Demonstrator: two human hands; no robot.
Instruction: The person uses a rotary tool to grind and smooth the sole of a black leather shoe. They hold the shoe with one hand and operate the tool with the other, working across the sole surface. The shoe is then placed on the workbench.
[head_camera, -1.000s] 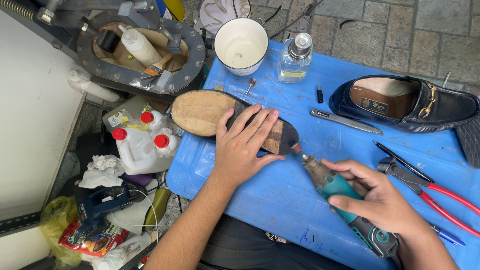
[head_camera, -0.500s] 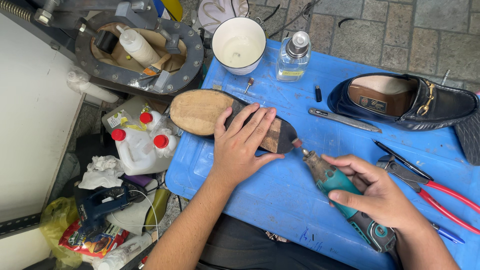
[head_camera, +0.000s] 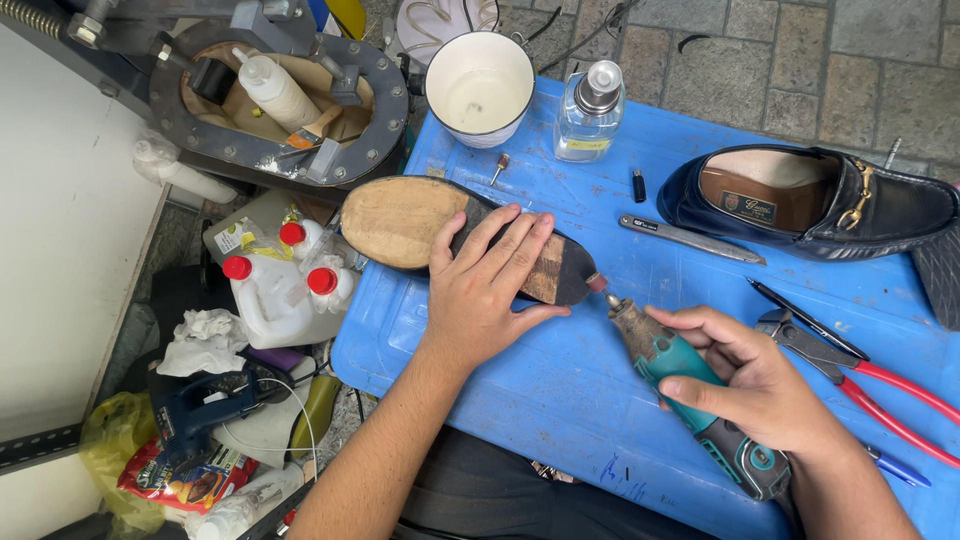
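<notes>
Head view: left hand (head_camera: 485, 290) lies flat, fingers spread, pressing shoe (head_camera: 400, 220) sole-up on blue table (head_camera: 560, 400). Right hand (head_camera: 760, 385) grips teal grinder (head_camera: 665, 360), tip touching heel.

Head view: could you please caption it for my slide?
Left hand presses upturned shoe on blue table; right hand holds rotary tool.
</notes>
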